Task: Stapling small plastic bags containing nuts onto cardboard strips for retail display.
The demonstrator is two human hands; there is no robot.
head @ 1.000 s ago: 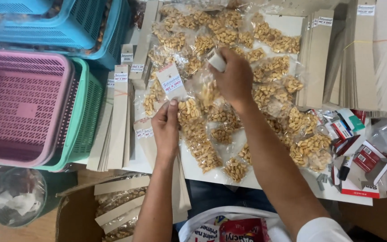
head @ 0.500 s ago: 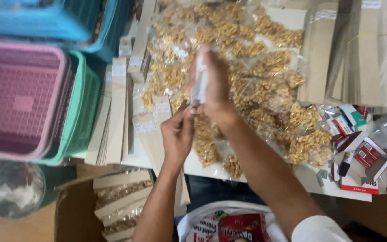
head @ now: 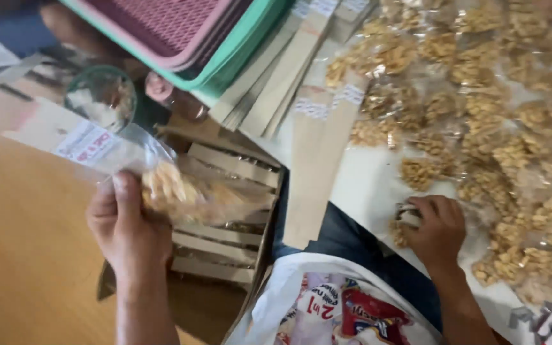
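Motion blur smears the clear snack bag [head: 161, 182] in the left hand [head: 126, 223], so its contents read only as pale lumps. The right hand [head: 436, 227] covers most of a small packet [head: 407, 220] on the table. The top edge cuts off the stacked baskets [head: 206, 38]. The cardboard box [head: 225, 211] is partly hidden behind the bag.
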